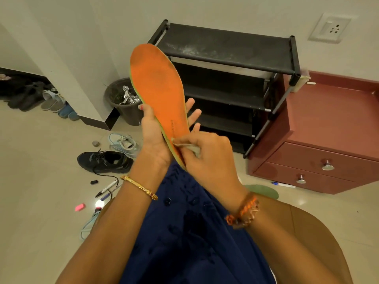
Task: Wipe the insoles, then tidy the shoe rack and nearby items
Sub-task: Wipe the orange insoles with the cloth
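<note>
One orange foam insole point(158, 87) and one small beige wiping cloth point(189, 147) are held up by two hands. One black four-shelf shoe rack point(227, 50) stands beside one reddish-brown cabinet point(328, 124) with two drawers. The floor holds one dark round bin point(123, 105), one black sneaker point(104, 160), one pale blue sneaker point(124, 143) and one pink eraser point(79, 207).

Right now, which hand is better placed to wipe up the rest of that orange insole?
The right hand. It already pinches the cloth against the heel end of the orange insole, so it can probably slide upward toward the toe. The left hand grips the insole's edge and supports it from behind.
</note>
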